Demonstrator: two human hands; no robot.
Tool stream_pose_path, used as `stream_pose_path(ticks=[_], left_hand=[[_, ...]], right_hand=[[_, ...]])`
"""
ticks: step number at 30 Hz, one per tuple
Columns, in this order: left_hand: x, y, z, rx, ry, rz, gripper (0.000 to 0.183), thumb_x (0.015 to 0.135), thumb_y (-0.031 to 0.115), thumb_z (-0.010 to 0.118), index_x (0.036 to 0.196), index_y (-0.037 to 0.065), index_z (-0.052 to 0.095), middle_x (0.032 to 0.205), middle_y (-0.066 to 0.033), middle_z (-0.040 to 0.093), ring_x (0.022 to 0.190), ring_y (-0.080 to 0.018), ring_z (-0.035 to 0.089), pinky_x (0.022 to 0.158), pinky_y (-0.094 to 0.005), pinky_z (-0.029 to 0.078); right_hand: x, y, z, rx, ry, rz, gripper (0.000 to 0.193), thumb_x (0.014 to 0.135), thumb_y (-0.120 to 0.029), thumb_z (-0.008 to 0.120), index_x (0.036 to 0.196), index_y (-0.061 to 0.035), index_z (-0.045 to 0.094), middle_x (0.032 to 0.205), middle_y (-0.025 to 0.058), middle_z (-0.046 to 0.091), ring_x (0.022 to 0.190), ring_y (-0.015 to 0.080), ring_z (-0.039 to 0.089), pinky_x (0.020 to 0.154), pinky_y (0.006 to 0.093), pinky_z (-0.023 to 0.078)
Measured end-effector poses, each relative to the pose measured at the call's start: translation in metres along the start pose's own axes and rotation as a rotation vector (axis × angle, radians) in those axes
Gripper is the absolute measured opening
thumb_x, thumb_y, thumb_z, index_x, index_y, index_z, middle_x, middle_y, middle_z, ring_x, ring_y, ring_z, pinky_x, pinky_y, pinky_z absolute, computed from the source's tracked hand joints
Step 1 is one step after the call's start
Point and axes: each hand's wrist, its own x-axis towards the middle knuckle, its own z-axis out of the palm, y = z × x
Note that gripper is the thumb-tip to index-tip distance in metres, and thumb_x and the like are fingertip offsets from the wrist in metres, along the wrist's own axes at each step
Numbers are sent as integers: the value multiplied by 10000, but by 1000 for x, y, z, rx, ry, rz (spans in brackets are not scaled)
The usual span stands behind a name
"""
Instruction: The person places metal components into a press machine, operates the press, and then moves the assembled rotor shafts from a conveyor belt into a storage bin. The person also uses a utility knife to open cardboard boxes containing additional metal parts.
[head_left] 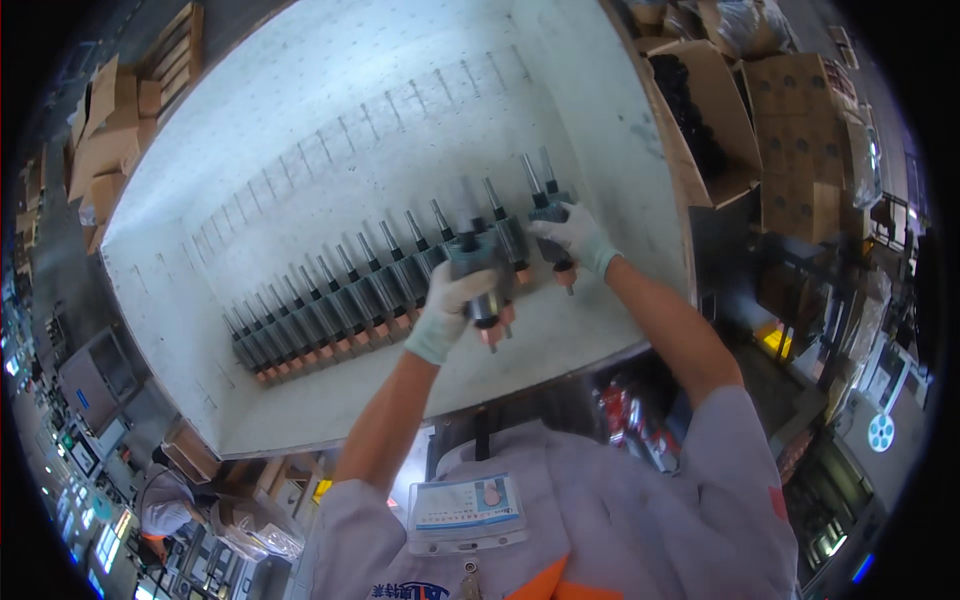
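A row of motor armatures [368,293], with steel shafts, dark cores and copper-coloured commutators, lines the inside of a large white bin [330,410]. My left hand [443,312], in a pale glove, is closed around an armature [474,256] toward the right part of the row. That armature is slightly blurred and overlaps the ones behind it. Farther right, my gloved right hand [578,238] wraps round another armature [548,212], its shaft pointing up and away. A second shaft shows right beside it, its body partly hidden by my fingers.
Thin pins [365,122] stand in a curved line along the bin's far side. An open cardboard box [722,130] of black parts and brown cartons [800,160] sit at right. More cartons [108,145] lie at far left. Another person [168,502] is at lower left.
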Motion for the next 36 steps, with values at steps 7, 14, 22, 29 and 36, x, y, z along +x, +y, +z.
stream_pose_path(ticks=[7,14,22,29,36], left_hand=[[91,-74,2,-33,106,-50,345,825,153,766,1109,11,631,925,-50,676,790,-137,656,712,-302,544],[132,-90,17,133,238,41,315,785,61,805,1056,11,650,921,-40,691,797,-127,656,721,-297,550],[113,-86,38,400,698,-24,405,712,206,812,1013,-12,650,865,-103,704,742,-183,668,701,-330,545],[120,-95,46,480,767,-31,521,703,312,866,1039,-20,647,953,-115,726,852,-191,697,784,-331,553],[150,-109,79,567,773,-34,651,689,348,883,1130,-36,598,1020,-164,722,916,-256,715,816,-363,562]], right_hand=[[21,27,-25,55,-57,116,639,731,-362,889,1173,28,643,1072,104,667,921,190,657,820,345,568],[30,41,-41,189,-116,108,477,777,-207,867,1148,-3,645,960,50,694,854,139,654,741,308,571],[22,20,-47,-36,-96,35,416,800,-261,824,1092,-4,677,962,68,712,882,158,663,829,299,532],[17,-17,-17,-962,303,-21,561,853,-388,735,1216,18,602,1131,226,696,1079,392,672,939,472,522],[40,-29,-41,-1479,-126,-2,334,926,-121,593,1247,-30,579,1221,223,668,1104,385,666,918,469,551]])
